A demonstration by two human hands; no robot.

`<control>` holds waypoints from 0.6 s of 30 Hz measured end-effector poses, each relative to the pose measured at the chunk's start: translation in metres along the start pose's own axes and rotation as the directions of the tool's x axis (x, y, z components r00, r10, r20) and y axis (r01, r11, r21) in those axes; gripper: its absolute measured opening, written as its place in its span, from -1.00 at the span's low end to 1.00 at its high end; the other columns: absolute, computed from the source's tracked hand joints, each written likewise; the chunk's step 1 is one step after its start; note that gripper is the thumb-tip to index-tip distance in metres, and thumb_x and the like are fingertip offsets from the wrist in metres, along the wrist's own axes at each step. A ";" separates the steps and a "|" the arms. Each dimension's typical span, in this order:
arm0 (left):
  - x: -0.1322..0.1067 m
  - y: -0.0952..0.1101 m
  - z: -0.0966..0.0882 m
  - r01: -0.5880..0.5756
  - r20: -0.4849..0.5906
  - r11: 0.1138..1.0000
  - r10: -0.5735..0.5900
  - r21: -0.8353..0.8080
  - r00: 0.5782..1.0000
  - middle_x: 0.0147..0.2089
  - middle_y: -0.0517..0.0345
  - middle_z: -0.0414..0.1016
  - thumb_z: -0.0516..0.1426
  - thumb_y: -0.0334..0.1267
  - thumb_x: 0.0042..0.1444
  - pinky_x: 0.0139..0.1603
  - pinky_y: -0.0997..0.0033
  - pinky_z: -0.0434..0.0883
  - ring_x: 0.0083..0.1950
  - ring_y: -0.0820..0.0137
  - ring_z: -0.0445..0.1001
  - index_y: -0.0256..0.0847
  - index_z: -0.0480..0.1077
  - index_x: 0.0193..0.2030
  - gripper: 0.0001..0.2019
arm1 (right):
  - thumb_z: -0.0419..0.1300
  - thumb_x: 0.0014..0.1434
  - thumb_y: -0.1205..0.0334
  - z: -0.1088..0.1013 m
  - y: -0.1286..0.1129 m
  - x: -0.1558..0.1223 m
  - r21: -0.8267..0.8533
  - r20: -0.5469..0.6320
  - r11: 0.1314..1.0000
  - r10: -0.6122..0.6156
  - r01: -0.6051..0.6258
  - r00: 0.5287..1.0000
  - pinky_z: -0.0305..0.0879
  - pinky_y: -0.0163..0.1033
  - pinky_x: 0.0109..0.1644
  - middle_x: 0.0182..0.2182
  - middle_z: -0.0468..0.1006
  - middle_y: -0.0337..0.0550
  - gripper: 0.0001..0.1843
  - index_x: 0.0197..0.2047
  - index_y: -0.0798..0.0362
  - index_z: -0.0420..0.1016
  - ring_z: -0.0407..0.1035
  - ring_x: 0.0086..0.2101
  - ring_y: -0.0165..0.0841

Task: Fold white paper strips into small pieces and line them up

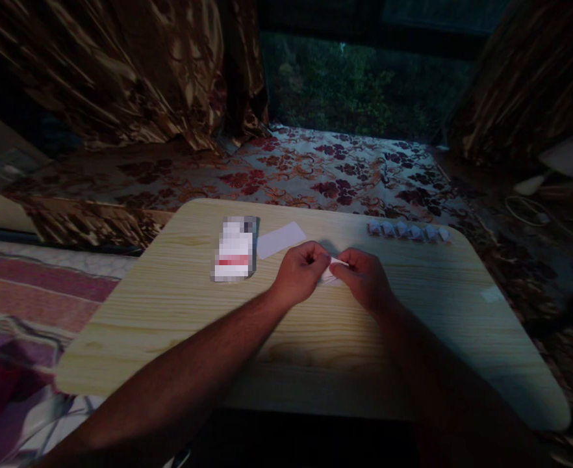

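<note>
L hand (302,272) + R hand (364,273) both pinching white paper (331,274) btwn fingertips, mid bench (169,312); flat pale strip (280,240) near L hand; row of small pcs (403,230) nr far R corner.

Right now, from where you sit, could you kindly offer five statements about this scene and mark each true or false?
1. The left hand and right hand both hold white paper. True.
2. The flat sheet lies to the right of the right hand. False: it lies to that hand's left.
3. A row of small pale pieces is near the far edge of the table. True.
4. The pixelated item is in the left hand. False: it lies on the table, apart from both hands.
5. The table top has wood grain. True.
</note>
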State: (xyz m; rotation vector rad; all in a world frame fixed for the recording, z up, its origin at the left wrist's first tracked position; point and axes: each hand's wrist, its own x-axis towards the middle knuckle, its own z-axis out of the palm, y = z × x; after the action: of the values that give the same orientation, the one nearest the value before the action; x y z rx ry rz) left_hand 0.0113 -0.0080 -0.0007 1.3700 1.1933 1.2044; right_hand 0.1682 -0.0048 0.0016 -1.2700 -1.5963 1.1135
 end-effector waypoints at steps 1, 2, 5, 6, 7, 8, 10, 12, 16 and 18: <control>0.000 0.000 0.000 -0.005 0.000 1.000 0.005 0.007 1.000 -0.53 0.28 0.30 0.16 -0.20 0.08 -0.47 0.50 0.16 -0.49 0.53 0.20 -0.26 0.39 -0.46 -0.82 | 0.26 0.00 0.22 0.000 0.000 0.000 0.012 -0.006 1.000 0.003 -0.003 1.000 0.02 -0.31 -0.50 -0.61 0.31 -0.34 -0.87 -0.49 0.05 0.40 0.17 -0.55 -0.45; 0.000 -0.001 0.000 -0.008 0.000 1.000 0.008 0.012 1.000 -0.53 0.28 0.30 0.16 -0.21 0.08 -0.46 0.50 0.17 -0.49 0.53 0.20 -0.26 0.39 -0.46 -0.82 | 0.26 -0.01 0.23 0.001 0.001 0.000 0.024 -0.012 1.000 0.005 -0.004 1.000 0.03 -0.31 -0.49 -0.61 0.31 -0.35 -0.88 -0.49 0.05 0.39 0.17 -0.55 -0.45; 0.000 -0.001 0.000 -0.013 -0.001 1.000 0.013 0.007 1.000 -0.53 0.28 0.31 0.16 -0.21 0.08 -0.46 0.49 0.17 -0.49 0.53 0.21 -0.26 0.39 -0.46 -0.82 | 0.24 -0.01 0.25 0.002 0.004 0.000 0.054 -0.026 0.999 0.005 -0.003 1.000 0.04 -0.30 -0.48 -0.61 0.31 -0.35 -0.89 -0.49 0.04 0.38 0.17 -0.55 -0.45; -0.001 -0.001 0.001 -0.013 -0.001 1.000 0.013 0.002 1.000 -0.53 0.28 0.31 0.16 -0.21 0.07 -0.46 0.49 0.17 -0.49 0.53 0.21 -0.26 0.38 -0.46 -0.83 | 0.24 0.00 0.26 0.002 0.005 0.001 0.059 -0.029 0.998 0.003 -0.001 1.000 0.04 -0.30 -0.48 -0.61 0.32 -0.35 -0.90 -0.49 0.04 0.38 0.16 -0.55 -0.45; -0.001 -0.001 0.001 -0.011 -0.002 1.000 0.011 -0.001 1.000 -0.53 0.28 0.31 0.16 -0.21 0.07 -0.46 0.49 0.17 -0.49 0.53 0.21 -0.26 0.38 -0.46 -0.83 | 0.24 0.00 0.26 0.001 0.005 0.001 0.060 -0.029 0.998 0.000 0.001 1.000 0.04 -0.30 -0.47 -0.60 0.32 -0.35 -0.90 -0.48 0.04 0.38 0.16 -0.55 -0.45; -0.001 0.000 0.001 -0.009 -0.001 1.000 0.009 -0.001 1.000 -0.54 0.28 0.30 0.16 -0.21 0.06 -0.47 0.49 0.16 -0.50 0.53 0.21 -0.26 0.38 -0.46 -0.83 | 0.24 0.00 0.26 0.001 0.006 0.001 0.059 -0.027 0.998 -0.004 0.006 1.000 0.04 -0.30 -0.47 -0.60 0.32 -0.35 -0.90 -0.48 0.04 0.39 0.16 -0.55 -0.45; -0.001 0.000 0.001 -0.006 0.002 1.000 0.006 0.003 1.000 -0.54 0.28 0.30 0.16 -0.21 0.06 -0.47 0.50 0.16 -0.50 0.52 0.21 -0.25 0.38 -0.47 -0.82 | 0.24 0.00 0.27 0.000 0.006 0.002 0.061 -0.019 0.998 -0.014 0.015 1.000 0.04 -0.30 -0.47 -0.60 0.32 -0.35 -0.90 -0.49 0.05 0.39 0.17 -0.54 -0.45; -0.001 0.000 0.001 -0.009 0.007 1.000 0.009 0.003 1.000 -0.54 0.27 0.30 0.16 -0.21 0.05 -0.47 0.50 0.15 -0.50 0.52 0.21 -0.25 0.37 -0.48 -0.82 | 0.26 -0.01 0.26 -0.001 0.005 0.002 0.073 -0.010 0.997 -0.026 0.026 1.000 0.06 -0.30 -0.46 -0.60 0.33 -0.34 -0.89 -0.50 0.05 0.40 0.19 -0.53 -0.44; -0.001 0.000 0.000 -0.018 0.016 1.000 0.018 -0.008 1.000 -0.54 0.28 0.29 0.16 -0.20 0.07 -0.47 0.49 0.15 -0.49 0.53 0.20 -0.25 0.37 -0.47 -0.82 | 0.27 -0.02 0.24 -0.002 0.002 0.001 0.076 -0.010 0.997 -0.013 0.014 1.000 0.07 -0.30 -0.45 -0.59 0.36 -0.32 -0.88 -0.50 0.05 0.41 0.20 -0.53 -0.44; -0.001 0.000 0.000 -0.017 0.014 1.000 0.017 -0.010 1.000 -0.54 0.28 0.29 0.16 -0.20 0.08 -0.48 0.49 0.15 -0.50 0.53 0.20 -0.25 0.37 -0.47 -0.81 | 0.27 -0.02 0.23 -0.002 0.000 0.000 0.068 -0.024 0.998 0.011 -0.010 1.000 0.06 -0.30 -0.45 -0.60 0.36 -0.33 -0.87 -0.51 0.05 0.42 0.19 -0.54 -0.44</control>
State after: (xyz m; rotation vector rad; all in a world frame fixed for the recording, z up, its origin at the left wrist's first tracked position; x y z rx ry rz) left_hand 0.0114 -0.0093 -0.0008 1.3818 1.1664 1.2091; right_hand 0.1700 -0.0044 0.0024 -1.2439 -1.5224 1.1451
